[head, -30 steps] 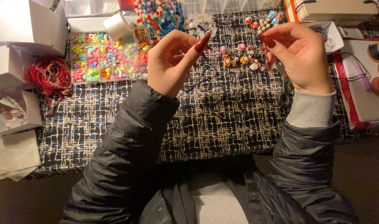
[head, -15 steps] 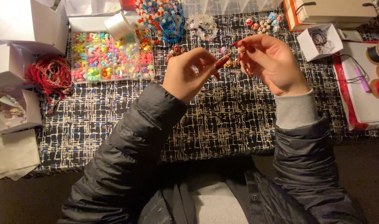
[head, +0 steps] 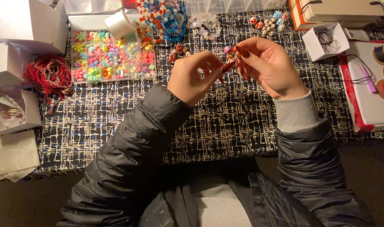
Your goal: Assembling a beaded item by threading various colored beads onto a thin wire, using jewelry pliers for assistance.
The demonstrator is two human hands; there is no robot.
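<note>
Head view: I see white boxes stacked at far left, a clear compartment tray of coloured beads at upper left, a small open white box at upper right, all on the black patterned cloth. My left hand and right hand are both closed in a pinch, fingertips meeting on a small bead cluster held above the cloth's middle. Compared with half a second earlier, the hands sit slightly higher, otherwise unchanged.

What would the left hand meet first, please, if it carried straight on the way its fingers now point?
The left hand points rightward at the right hand; it would probably first meet the small cluster of beads pinched between both hands' fingers, then the right fingers themselves.
</note>
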